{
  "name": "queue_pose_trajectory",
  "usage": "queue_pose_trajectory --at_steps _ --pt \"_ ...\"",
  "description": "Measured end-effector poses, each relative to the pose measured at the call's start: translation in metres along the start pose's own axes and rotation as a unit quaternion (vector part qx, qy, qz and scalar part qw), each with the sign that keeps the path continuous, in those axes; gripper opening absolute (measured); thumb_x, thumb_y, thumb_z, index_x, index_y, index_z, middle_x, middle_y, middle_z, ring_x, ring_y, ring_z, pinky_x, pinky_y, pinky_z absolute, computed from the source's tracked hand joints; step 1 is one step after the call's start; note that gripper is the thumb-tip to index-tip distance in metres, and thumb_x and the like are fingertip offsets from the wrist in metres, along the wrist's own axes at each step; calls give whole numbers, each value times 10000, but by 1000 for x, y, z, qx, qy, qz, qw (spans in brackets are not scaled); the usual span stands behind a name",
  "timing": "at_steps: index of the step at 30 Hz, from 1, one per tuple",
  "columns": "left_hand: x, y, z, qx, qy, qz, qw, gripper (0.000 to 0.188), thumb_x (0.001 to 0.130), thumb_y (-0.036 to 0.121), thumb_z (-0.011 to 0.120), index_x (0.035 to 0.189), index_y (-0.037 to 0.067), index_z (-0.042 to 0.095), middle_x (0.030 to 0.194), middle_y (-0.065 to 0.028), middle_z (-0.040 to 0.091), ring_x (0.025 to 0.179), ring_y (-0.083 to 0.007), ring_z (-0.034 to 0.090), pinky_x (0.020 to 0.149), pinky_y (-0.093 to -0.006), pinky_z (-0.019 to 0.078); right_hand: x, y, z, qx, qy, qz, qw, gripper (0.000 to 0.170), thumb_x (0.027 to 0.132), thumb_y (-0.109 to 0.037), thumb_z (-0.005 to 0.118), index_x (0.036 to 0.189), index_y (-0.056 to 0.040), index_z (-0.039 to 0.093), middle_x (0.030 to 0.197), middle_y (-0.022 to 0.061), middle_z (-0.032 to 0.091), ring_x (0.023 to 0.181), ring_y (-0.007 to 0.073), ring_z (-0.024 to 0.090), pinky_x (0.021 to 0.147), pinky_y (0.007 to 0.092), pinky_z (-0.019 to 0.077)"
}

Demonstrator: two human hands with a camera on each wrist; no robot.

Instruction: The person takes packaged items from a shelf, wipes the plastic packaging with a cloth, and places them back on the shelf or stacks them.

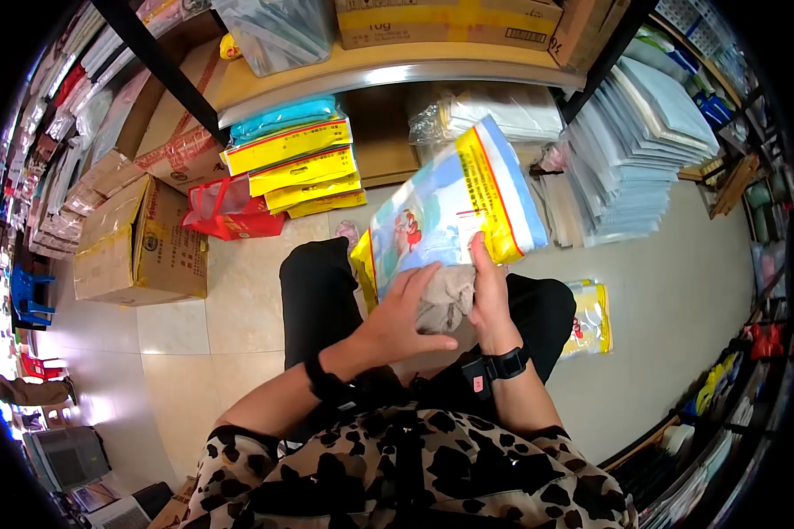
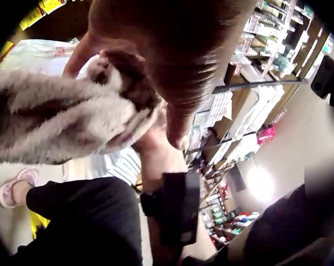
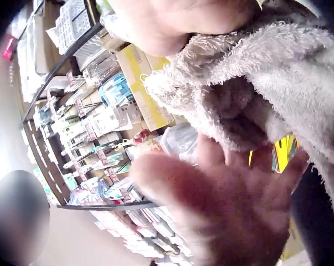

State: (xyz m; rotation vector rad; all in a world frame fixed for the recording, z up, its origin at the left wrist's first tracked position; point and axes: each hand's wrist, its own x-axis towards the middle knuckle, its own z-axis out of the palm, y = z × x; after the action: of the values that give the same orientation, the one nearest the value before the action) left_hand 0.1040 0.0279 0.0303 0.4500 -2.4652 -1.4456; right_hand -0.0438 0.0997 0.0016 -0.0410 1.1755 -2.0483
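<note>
Gripping the blue-and-yellow packet (image 1: 441,207) in the middle of the frame, your right hand (image 1: 492,295) has its thumb on the front, pinching the packet; where those other fingers lie, I cannot tell. And here's your left hand (image 1: 401,313), fingers stretched against the fuzzy grey cloth (image 1: 448,298), thumb spread well away! That cloth sits bunched between both hands, right at the packet's lower edge. Over at upper left, yellow-topped packs (image 1: 304,181) lie stacked near a red bag (image 1: 234,212), and another packet (image 1: 594,319) rests on the floor (image 1: 670,300), right of your knee.
</note>
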Motion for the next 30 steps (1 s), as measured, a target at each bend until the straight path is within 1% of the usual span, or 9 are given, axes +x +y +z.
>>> queue_pose_trajectory --at_steps 5,11,14,17,20,21,23,27,30 --pt "13 -28 16 32 60 39 997 552 750 81 656 1255 56 436 1171 -200 469 1128 -381 453 934 -375 402 -2 -2 -4 32 -11 62 998 486 930 -324 548 1293 -18 441 1234 66 511 1082 155 498 929 307 404" --pt "9 -27 -6 -120 21 -42 992 402 738 -109 537 1108 48 513 1034 -75 546 1014 -167 528 885 -287 420 5 -17 -19 -153 -81 17 985 505 947 -359 507 1295 -2 433 1237 62 504 1120 151 448 975 285 327" --pt "-2 -33 -19 -158 49 -33 986 412 749 -131 517 1120 50 512 996 -58 565 952 -158 550 845 -271 446 17 -23 -36 -217 -65 13 974 487 953 -367 487 1265 6 458 1222 72 522 1101 153 480 939 291 373" --pt "-8 -59 -36 -221 125 -84 964 411 781 -110 427 1148 51 517 1088 -29 569 1034 -123 522 899 -283 428 19 -37 -42 -30 -75 -20 996 468 950 -360 493 1246 2 475 1189 69 546 1050 152 529 884 304 427" --pt "-7 -71 -57 -328 213 -163 906 581 762 -70 389 1330 54 394 1256 -91 515 1147 -214 506 981 -326 396 12 -57 -44 -30 -66 -80 994 448 948 -335 505 1249 -6 474 1181 64 559 1038 150 549 874 313 446" --pt "-7 -84 -64 -328 205 -154 909 648 770 -44 369 1403 78 301 1343 -129 436 1196 -271 473 995 -377 402 8 -67 -43 -33 -72 -108 991 452 947 -334 505 1259 -9 466 1195 67 557 1053 156 549 889 316 443" --pt "-1 -90 -71 -392 232 -186 871 654 773 -51 350 1409 85 290 1360 -137 415 1195 -280 474 979 -395 424 3 -88 -50 38 -87 -118 988 471 952 -348 481 1293 -26 438 1231 76 548 1106 179 533 941 336 419" --pt "1 -114 -86 -426 222 -233 846 546 846 31 420 1383 56 326 1330 -133 449 1202 -247 469 975 -360 423 -9 -123 -52 149 -118 -147 971 499 954 -383 449 1312 -36 426 1259 104 540 1137 216 533 978 369 416" --pt "-4 -104 -87 -449 157 -264 839 548 856 81 471 1384 54 324 1308 -123 466 1173 -232 488 954 -343 432 -6 -124 -56 223 -152 -55 961 489 957 -383 443 1298 -33 442 1239 109 554 1109 215 552 954 360 437"
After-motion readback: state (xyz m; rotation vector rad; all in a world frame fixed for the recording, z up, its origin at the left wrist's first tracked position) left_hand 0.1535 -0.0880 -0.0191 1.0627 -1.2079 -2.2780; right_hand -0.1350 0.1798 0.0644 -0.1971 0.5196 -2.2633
